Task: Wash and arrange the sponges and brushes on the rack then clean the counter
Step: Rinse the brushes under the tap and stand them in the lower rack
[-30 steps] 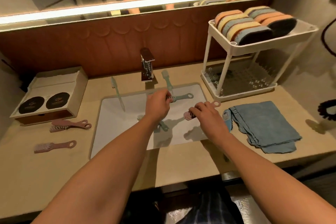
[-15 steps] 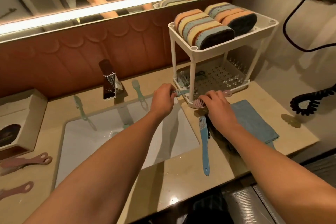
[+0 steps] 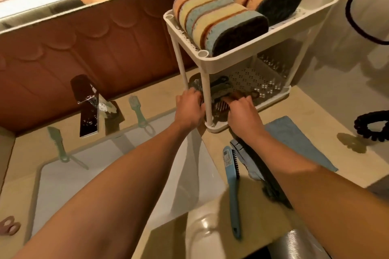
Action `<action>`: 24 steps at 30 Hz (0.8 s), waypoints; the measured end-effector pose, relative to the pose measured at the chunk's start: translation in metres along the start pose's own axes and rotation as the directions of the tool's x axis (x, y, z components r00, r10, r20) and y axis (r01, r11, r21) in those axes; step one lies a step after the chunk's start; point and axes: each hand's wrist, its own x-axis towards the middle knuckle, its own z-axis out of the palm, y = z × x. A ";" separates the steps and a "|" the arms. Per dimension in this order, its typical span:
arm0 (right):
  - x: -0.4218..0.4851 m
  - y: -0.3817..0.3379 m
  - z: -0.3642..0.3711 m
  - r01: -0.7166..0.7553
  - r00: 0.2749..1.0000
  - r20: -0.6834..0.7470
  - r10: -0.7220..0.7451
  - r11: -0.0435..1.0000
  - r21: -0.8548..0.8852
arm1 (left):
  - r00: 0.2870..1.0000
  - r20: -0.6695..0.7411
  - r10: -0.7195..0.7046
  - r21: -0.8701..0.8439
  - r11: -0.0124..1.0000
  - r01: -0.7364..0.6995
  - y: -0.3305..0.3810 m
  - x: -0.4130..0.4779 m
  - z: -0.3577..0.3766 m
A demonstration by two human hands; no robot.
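Both hands have pushed further in since half a second ago: I see my left hand (image 3: 189, 109) and right hand (image 3: 244, 114) at the rack's (image 3: 271, 47) lower shelf, the right clamped on a pink brush (image 3: 242, 95) (left grip unclear). Sponges (image 3: 223, 17) fill the top tier. A blue brush (image 3: 231, 183) lies on the bench (image 3: 168, 235) beside the sink (image 3: 101, 176).
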 end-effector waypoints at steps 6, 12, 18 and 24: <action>0.021 0.007 0.008 0.003 0.992 0.129 -0.005 1.000 0.015 | 0.998 0.029 -0.058 -0.176 0.983 0.062 0.004 0.012 0.019; 0.027 0.000 0.021 0.012 0.990 0.138 -0.024 0.996 0.090 | 0.995 0.015 -0.101 -0.198 0.975 0.101 0.007 0.010 0.025; 0.025 0.000 0.025 -0.050 0.996 0.086 0.030 0.971 0.235 | 0.996 -0.043 -0.077 -0.057 0.996 0.074 0.004 0.011 0.032; 0.021 0.002 0.032 -0.005 1.000 0.009 0.002 0.963 0.268 | 0.993 -0.061 -0.099 0.014 0.995 0.100 0.002 0.011 0.033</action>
